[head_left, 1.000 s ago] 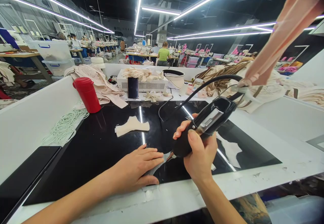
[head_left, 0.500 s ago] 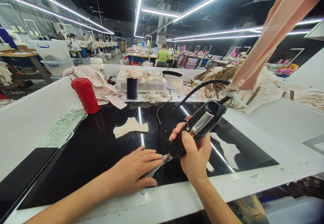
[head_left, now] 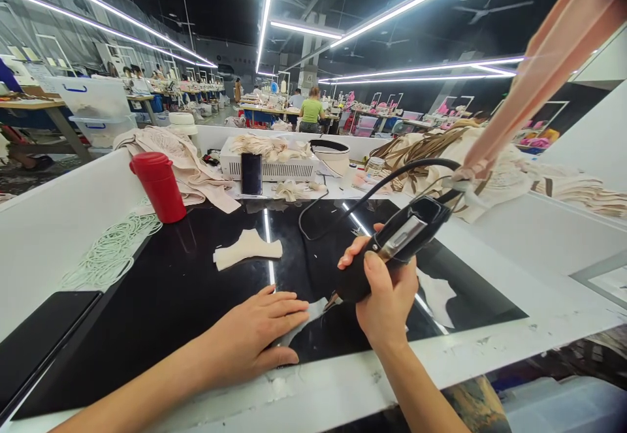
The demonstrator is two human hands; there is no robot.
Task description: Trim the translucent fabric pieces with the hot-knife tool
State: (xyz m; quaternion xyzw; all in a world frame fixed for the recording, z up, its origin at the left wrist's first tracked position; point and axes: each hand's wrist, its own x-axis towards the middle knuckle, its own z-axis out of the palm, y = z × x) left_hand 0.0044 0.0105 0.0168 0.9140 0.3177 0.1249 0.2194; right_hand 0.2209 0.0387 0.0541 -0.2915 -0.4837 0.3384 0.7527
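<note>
My left hand [head_left: 259,328] lies flat with fingers stretched, pressing a thin pale grey-white sheet piece [head_left: 313,312] onto the black glossy plate [head_left: 196,328]. Most of that piece is hidden under the hand. My right hand [head_left: 386,289] is wrapped round a black corded hand tool [head_left: 399,237] with a pointed metal tip. That tip touches or hovers at the piece's right end; I cannot tell which. A pink fabric strip [head_left: 533,87] holds the tool's back end from above. Farther back on the plate rests a cream cut fabric piece [head_left: 249,249].
On the left stand a red lidded cup [head_left: 159,188] and a heap of pale green cords [head_left: 112,250]. A phone [head_left: 251,174] leans on a white vented box [head_left: 269,162]. A white cut piece [head_left: 438,296] lies right of my hand. Fabric piles [head_left: 509,165] fill the back right.
The tool and my right hand have shifted slightly right, drawing the tip away from my left fingers. More of the pale piece shows. My left hand stays flat. The view has shifted a little.
</note>
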